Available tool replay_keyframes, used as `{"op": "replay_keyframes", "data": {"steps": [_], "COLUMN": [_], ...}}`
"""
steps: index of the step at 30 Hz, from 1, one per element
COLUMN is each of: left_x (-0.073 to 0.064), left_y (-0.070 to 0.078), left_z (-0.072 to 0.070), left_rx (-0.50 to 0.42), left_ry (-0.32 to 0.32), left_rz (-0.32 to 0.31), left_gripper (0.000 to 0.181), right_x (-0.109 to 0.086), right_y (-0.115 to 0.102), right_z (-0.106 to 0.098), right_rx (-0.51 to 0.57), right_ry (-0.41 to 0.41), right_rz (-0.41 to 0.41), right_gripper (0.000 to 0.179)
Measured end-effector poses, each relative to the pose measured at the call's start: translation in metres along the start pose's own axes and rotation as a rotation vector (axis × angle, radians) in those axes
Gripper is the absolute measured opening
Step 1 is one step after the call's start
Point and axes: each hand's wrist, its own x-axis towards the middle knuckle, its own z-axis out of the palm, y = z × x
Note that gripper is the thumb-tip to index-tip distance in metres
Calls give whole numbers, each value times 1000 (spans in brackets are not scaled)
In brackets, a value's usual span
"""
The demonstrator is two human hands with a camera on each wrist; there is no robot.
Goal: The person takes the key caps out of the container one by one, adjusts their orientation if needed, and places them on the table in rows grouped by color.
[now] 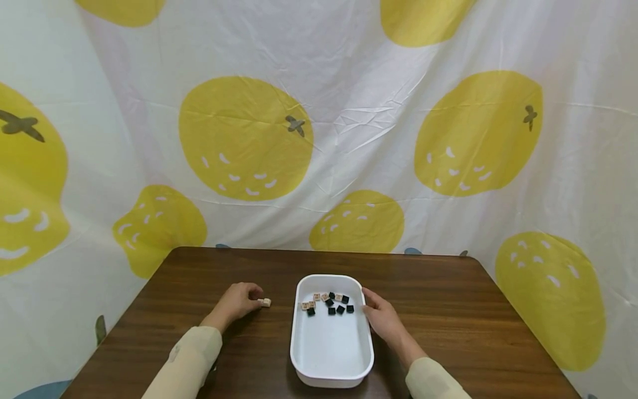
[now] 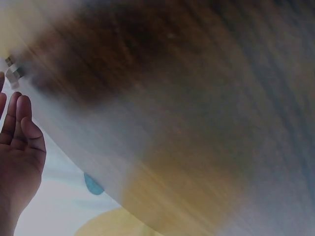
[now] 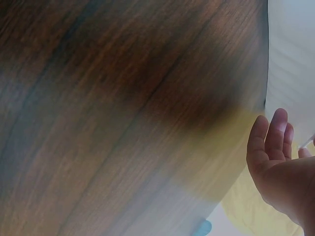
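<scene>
On the table's left part, my left hand point(image 1: 241, 301) pinches at small cream pieces point(image 1: 266, 302), two side by side at its fingertips. The left wrist view shows the hand point(image 2: 20, 162) at the left edge, with a pale piece point(image 2: 13, 78) just beyond the fingers. A white tray point(image 1: 331, 354) stands right of it, with several small black pieces point(image 1: 340, 310) and cream pieces point(image 1: 316, 297) with dark marks towards its far end. My right hand point(image 1: 385, 316) holds the tray's right rim, thumb over the edge; in the right wrist view the hand point(image 3: 280, 172) is partly cut off.
The dark wooden table point(image 1: 438, 299) has rounded far corners. Behind it hangs a white cloth point(image 1: 349, 127) with yellow fruit prints. Both wrist views are mostly blurred.
</scene>
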Motion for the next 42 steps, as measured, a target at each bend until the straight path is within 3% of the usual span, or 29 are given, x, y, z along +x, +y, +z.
{"op": "replay_keyframes", "data": {"steps": [5,12,21,25,30,37,42], "left_x": [5,18,31,32,34,33,33], "left_y": [12,52,97,108,108,114,119], "left_z": [-3,2,22,29,40,46,50], "left_rx": [-31,-117,-137,-104,-26,51,99], "left_ry": [48,106,60,38,18,-71,-65], "left_rz": [27,77,206,177,113,9,-43], "left_gripper": [24,24,23,21,20,14,12], "right_x": [0,-1,-1,-1,-1,1,1], "right_y": [-1,-3,-2,-1,-1,1,1], "right_z": [0,0,0,1,1,1,1], "right_rx": [-4,-14,-5,-4,-3,0,-3], "right_ry": [-3,0,5,4,10,13,13], "right_rz": [7,7,-1,8,-7,-15,-20], "right_gripper": [47,47,47,47,47,47,47]}}
